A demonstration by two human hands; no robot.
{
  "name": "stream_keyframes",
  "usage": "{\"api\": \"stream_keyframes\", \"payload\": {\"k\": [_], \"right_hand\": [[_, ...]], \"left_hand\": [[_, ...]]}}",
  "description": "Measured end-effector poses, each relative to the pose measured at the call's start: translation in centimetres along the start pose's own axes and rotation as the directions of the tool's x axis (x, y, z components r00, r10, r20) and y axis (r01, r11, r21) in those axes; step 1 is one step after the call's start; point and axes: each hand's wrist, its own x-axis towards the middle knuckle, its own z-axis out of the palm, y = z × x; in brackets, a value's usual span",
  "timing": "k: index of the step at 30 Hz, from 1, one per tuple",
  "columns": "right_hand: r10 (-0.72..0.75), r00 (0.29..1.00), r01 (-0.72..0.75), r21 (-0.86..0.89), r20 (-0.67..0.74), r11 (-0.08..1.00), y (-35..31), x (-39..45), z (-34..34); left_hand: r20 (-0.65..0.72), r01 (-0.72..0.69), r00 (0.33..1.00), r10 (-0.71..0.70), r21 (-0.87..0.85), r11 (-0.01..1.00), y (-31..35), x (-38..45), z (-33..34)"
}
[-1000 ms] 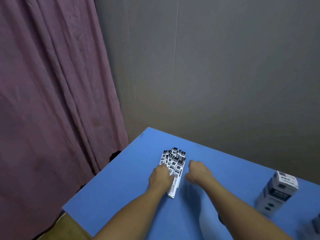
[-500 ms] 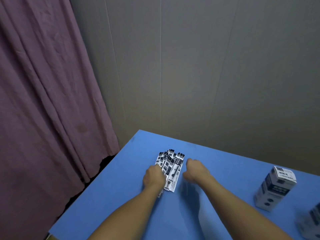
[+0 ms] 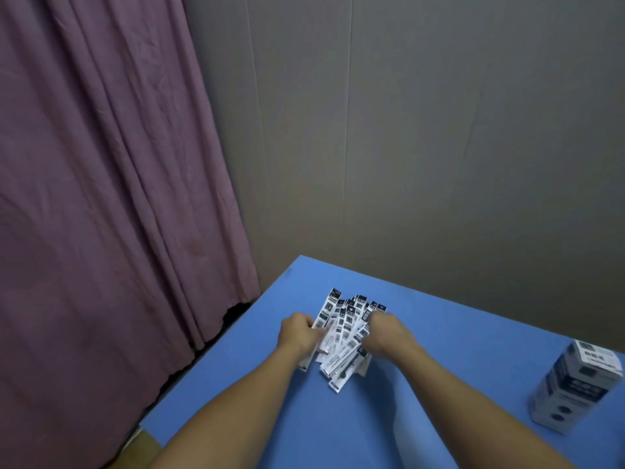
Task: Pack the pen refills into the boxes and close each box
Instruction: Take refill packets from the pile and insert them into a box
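- Evidently the gathering step is underway: both hands are closing in on a loose fan of packaged pen refills [image 3: 345, 336] lying near the far left corner of the blue table [image 3: 456, 333].
- On one side, the left hand [image 3: 299, 335] is curling its fingers round the left edge of the bundle, gripping it; on the other, the right hand [image 3: 389, 336] is pinching the bundle's right edge, fingers bent over the packets.
- Judging from this, the packets are being squared into one stack, and nothing is going into a box yet.
- Next, I judge, the stack is needing to be tightened, lifted as one and carried to the box [image 3: 578, 387] standing well apart at the right edge of the table.
- Slipping looks like the risk, since the packets are splaying out unevenly at both ends.
- Whether that box is open is hard to say; it is looking blurred and tilted.
- Fingertips on both hands are hiding beneath the packets, and the print is too small to read.
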Motion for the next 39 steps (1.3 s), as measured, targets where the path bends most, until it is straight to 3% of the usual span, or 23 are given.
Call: {"api": "stream_keyframes", "payload": {"k": [9, 14, 18, 26, 32, 39], "right_hand": [[0.038, 0.999, -0.039, 0.018, 0.036, 0.999, 0.1, -1.8, 2.0], [0.148, 0.989, -0.149, 0.028, 0.024, 0.988, 1.7, -4.3, 2.5], [0.262, 0.965, -0.262, 0.029, 0.001, 0.965, 3.4, -8.0, 2.8], [0.491, 0.870, -0.488, 0.077, -0.035, 0.870, 6.1, -17.0, 3.9], [0.656, 0.754, -0.649, 0.134, -0.018, 0.749, 9.8, -24.8, 5.0], [0.752, 0.656, -0.726, 0.218, -0.067, 0.652, 15.1, -33.0, 4.5]], "left_hand": [[0.061, -0.062, 0.996, 0.060, 0.043, 0.997, -0.9, -0.8, -0.9], [0.130, -0.148, 0.982, 0.137, 0.080, 0.986, -1.1, -1.2, -0.2], [0.175, -0.235, 0.958, 0.229, 0.011, 0.972, -1.1, -2.1, 0.6], [0.338, -0.408, 0.852, 0.400, -0.052, 0.912, -0.3, -6.3, 2.7], [0.408, -0.498, 0.776, 0.481, -0.074, 0.864, 1.7, -10.4, 5.9], [0.500, -0.622, 0.644, 0.579, -0.099, 0.777, 7.0, -17.5, 10.5]]}}
